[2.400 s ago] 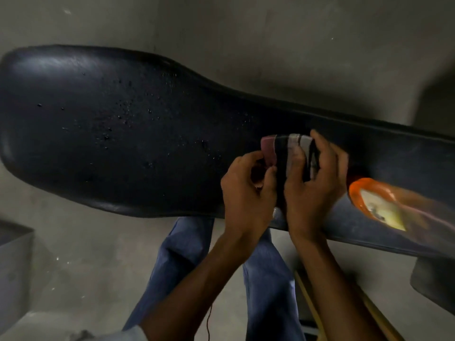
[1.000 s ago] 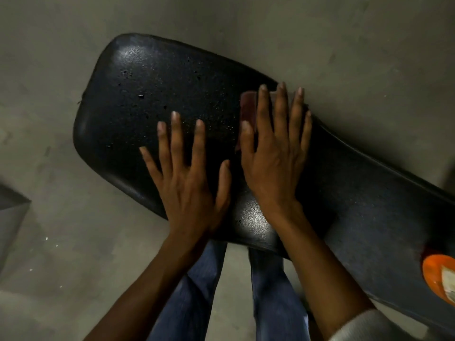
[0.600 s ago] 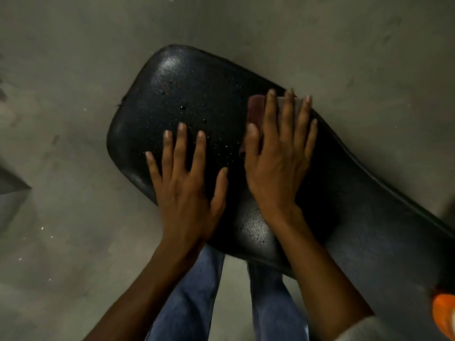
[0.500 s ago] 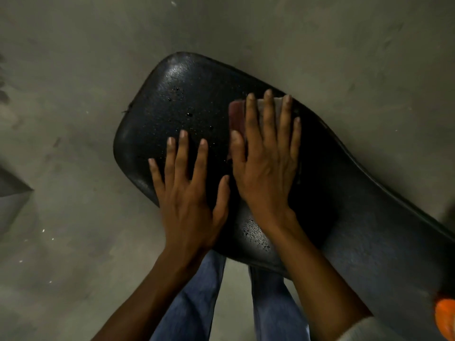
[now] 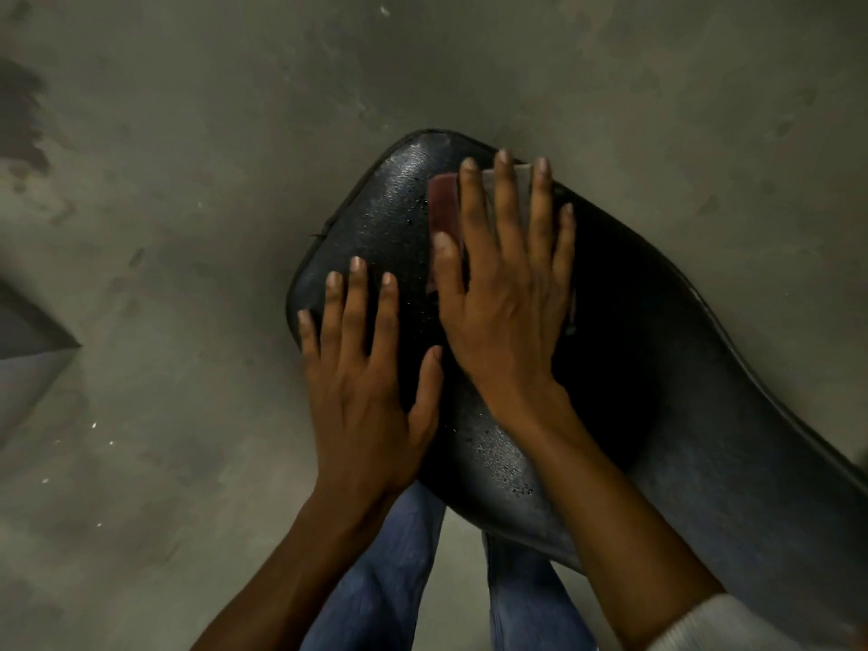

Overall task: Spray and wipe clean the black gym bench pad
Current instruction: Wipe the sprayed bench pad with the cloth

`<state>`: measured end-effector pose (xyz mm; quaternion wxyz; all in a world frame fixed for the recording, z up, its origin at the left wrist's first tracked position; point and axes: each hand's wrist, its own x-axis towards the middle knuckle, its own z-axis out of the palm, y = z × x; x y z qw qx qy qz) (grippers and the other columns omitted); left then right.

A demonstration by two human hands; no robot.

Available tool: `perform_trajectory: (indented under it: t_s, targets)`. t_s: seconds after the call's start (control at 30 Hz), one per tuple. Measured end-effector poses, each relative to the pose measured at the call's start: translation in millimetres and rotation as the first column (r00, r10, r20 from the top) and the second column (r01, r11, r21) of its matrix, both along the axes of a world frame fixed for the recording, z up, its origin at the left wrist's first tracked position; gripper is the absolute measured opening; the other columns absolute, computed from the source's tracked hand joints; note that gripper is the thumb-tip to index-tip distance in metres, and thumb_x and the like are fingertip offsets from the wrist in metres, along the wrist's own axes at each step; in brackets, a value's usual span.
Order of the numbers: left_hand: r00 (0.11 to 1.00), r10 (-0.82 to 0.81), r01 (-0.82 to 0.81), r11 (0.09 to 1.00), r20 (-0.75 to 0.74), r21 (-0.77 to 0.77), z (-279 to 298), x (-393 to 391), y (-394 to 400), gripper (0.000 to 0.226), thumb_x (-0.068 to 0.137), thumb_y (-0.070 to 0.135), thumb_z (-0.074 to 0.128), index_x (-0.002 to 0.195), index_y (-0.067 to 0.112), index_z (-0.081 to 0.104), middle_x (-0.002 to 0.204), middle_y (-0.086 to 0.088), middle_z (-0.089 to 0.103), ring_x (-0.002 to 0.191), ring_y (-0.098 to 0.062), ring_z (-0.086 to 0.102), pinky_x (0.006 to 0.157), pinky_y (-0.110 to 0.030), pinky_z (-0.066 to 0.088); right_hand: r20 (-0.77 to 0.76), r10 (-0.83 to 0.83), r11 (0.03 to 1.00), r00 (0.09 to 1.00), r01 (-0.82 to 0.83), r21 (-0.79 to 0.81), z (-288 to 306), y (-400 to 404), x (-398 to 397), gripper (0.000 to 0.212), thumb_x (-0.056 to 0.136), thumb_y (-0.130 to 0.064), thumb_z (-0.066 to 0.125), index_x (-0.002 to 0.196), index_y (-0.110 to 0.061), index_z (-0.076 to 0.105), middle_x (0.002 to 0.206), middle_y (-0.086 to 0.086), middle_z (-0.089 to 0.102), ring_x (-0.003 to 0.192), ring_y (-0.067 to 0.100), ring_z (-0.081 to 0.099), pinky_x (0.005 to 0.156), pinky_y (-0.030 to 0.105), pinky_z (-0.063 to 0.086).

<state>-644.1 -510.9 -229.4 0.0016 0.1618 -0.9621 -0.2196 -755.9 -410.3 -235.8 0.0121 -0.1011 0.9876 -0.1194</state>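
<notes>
The black gym bench pad (image 5: 681, 415) runs from the upper middle to the lower right, its rounded end at the top. Droplets speckle its surface near that end and beside my wrist. A folded striped cloth (image 5: 444, 204), dark red and pale, lies flat on the pad's far end. My right hand (image 5: 507, 293) presses flat on the cloth with fingers spread, covering most of it. Beside it, my left hand (image 5: 366, 378) rests flat on the pad's left edge, fingers apart, holding nothing.
Grey concrete floor (image 5: 188, 180) surrounds the bench. A grey box corner (image 5: 28, 359) juts in at the left edge. My legs in blue jeans (image 5: 399, 580) stand below the pad's near edge.
Both hands folded the cloth near an orange bottle, then laid flat on the pad. My right hand has slid the cloth toward the pad's rounded end; the orange bottle has left view.
</notes>
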Motion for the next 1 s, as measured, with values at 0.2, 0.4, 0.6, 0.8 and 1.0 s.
perform_trajectory:
  t_s: [0.2,0.4,0.6,0.8,1.0]
  targets:
    - [0.999,0.028,-0.025,0.994,-0.023,0.107,-1,6,-10,0.072,0.103,0.039,0.061,0.163,0.008,0.035,0.176,-0.016,0.019,0.165,-0.032,0.012,0.132,-0.059,0.014,0.058,0.225,0.972,0.973,-0.228,0.062,1,28,28,0.063,0.115,-0.053,0.034,0.172,-0.026,0.025,0.181,0.005,0.018,0.169,0.031,0.012,0.134,0.058,0.019]
    - [0.998,0.059,-0.056,0.982,-0.011,0.181,-5,12,-17,0.073,0.103,0.038,0.062,0.164,0.009,0.033,0.177,-0.012,0.017,0.166,-0.027,0.009,0.133,-0.057,0.015,0.014,0.057,0.998,0.998,-0.058,0.026,1,-15,-14,0.061,0.115,-0.052,0.030,0.171,-0.027,0.029,0.179,0.006,0.025,0.168,0.032,0.015,0.134,0.058,0.018]
    - [0.984,0.172,-0.153,0.947,-0.045,0.281,-3,18,-24,0.071,0.103,0.025,0.062,0.163,0.002,0.032,0.176,-0.012,0.022,0.165,-0.025,0.015,0.132,-0.052,0.023,-0.020,0.358,0.933,0.934,-0.358,-0.025,1,-70,-26,0.052,0.108,-0.046,0.047,0.151,-0.022,0.061,0.164,0.007,0.053,0.161,0.035,0.036,0.131,0.060,0.023]
    - [0.959,0.278,-0.225,0.858,-0.049,0.462,-4,31,-20,0.069,0.096,0.006,0.062,0.159,-0.002,0.035,0.174,-0.011,0.026,0.164,-0.025,0.021,0.132,-0.045,0.026,0.044,0.532,0.846,0.845,-0.530,-0.061,3,-35,25,0.058,0.114,-0.045,0.040,0.168,-0.024,0.038,0.177,0.006,0.031,0.168,0.032,0.019,0.133,0.059,0.018]
    - [0.902,0.403,-0.276,0.814,-0.154,0.511,4,26,-22,0.058,0.100,0.004,0.052,0.156,-0.007,0.038,0.169,-0.017,0.036,0.160,-0.029,0.031,0.126,-0.063,0.031,0.069,0.505,0.817,0.860,-0.451,-0.361,11,-33,28,0.056,0.112,-0.026,0.041,0.166,-0.011,0.039,0.177,0.012,0.029,0.168,0.032,0.018,0.135,0.058,0.016]
